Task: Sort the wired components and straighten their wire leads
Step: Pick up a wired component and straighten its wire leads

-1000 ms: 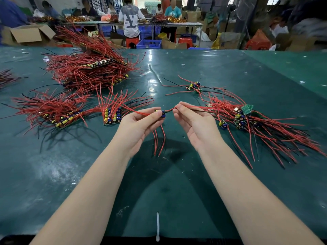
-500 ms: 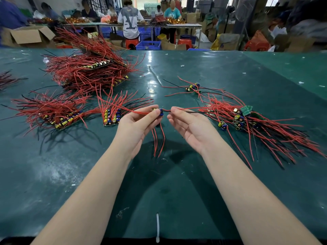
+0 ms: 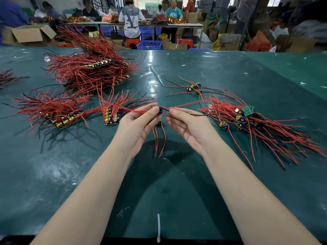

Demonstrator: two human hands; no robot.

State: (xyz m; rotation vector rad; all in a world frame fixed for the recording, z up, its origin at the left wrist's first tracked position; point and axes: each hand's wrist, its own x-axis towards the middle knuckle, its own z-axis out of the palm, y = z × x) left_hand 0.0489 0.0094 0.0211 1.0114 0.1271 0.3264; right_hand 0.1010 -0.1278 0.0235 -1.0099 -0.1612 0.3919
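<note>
While the left hand [image 3: 137, 123] is pinching the small blue-and-yellow wired component [image 3: 158, 109], the right hand [image 3: 190, 125] has slid back along the thin red wire lead [image 3: 184, 105] and is pinching it just beside the component, ready for another straightening pull.

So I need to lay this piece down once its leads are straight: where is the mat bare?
Bare mat lies near the front edge, around the white tie, and at far right past the loose pile. The left side is crowded: three sorted stacks run back there. The left hand holds the component.
</note>
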